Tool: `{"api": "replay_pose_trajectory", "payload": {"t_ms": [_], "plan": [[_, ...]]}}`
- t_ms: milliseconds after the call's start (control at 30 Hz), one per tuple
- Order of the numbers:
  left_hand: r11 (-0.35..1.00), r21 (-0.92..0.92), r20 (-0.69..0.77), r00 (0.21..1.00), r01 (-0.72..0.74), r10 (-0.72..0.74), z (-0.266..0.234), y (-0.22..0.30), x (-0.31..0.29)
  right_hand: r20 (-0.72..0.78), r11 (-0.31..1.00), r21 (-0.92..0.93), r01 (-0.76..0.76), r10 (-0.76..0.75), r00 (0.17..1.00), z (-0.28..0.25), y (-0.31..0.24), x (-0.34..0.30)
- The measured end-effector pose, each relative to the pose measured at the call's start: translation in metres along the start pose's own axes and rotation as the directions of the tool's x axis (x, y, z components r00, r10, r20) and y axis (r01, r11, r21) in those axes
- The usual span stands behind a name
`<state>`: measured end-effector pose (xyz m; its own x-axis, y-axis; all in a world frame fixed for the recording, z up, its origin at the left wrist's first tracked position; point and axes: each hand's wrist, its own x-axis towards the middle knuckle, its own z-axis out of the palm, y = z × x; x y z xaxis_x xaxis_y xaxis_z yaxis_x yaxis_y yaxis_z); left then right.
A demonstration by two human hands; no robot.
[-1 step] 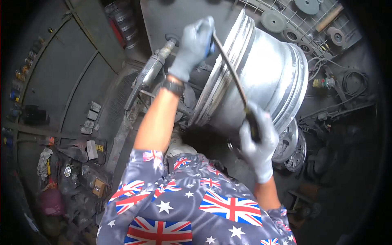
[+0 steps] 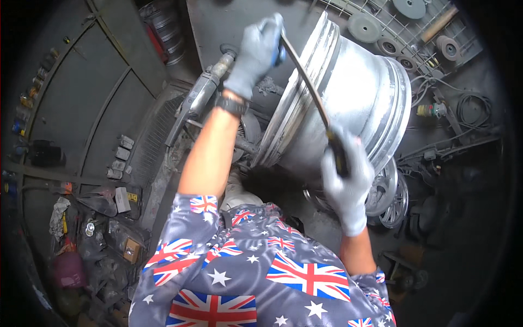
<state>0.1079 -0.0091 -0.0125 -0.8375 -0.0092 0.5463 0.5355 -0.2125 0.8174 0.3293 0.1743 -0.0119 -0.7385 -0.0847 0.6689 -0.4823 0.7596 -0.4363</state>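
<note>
A long thin file [image 2: 307, 82] slants across the lip of a large bare-metal wheel rim [image 2: 354, 90], which lies on its side in front of me. My left hand [image 2: 255, 57], in a grey glove, is closed around the file's far end, where a bit of blue shows at the palm. Lower and to the right, my gloved right hand [image 2: 351, 182] wraps the black and yellow handle [image 2: 339, 155]. The file's shaft passes over the rim's left flange; whether it touches the metal is hard to tell.
A metal arm or cylinder [image 2: 204, 90] stands left of the rim. Abrasive discs [image 2: 364, 27] hang on a wire rack at the upper right, near coiled cables [image 2: 471, 111]. More wheels [image 2: 395, 201] lie below right. Bags and boxes [image 2: 131, 250] crowd the lower left.
Both hands have shifted slightly up and away with the file, the left one also a little to the left. The wheel rim has stayed in place.
</note>
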Motion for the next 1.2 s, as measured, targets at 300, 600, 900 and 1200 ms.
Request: {"api": "replay_pose_trajectory", "payload": {"t_ms": [300, 600, 900, 1200], "plan": [[0.983, -0.048, 0.026, 0.984, 0.176, -0.175, 0.004, 0.014, -0.024, 0.016, 0.998, 0.021, -0.059, 0.058, 0.998, -0.002, -0.004, -0.02], [0.993, -0.077, -0.033, 0.995, 0.094, -0.097, -0.003, -0.002, 0.007, -0.027, 0.999, 0.05, 0.006, -0.005, 1.0, 0.009, -0.002, 0.012], [0.999, -0.008, -0.022, 0.999, 0.039, -0.039, -0.001, -0.023, 0.088, -0.11, 0.985, -0.12, 0.128, -0.141, 0.984, 0.019, 0.03, 0.084], [0.989, -0.082, 0.006, 0.993, 0.121, -0.121, -0.01, -0.02, 0.047, -0.056, 0.999, 0.04, -0.012, 0.014, 0.998, 0.009, 0.011, 0.051]]}}
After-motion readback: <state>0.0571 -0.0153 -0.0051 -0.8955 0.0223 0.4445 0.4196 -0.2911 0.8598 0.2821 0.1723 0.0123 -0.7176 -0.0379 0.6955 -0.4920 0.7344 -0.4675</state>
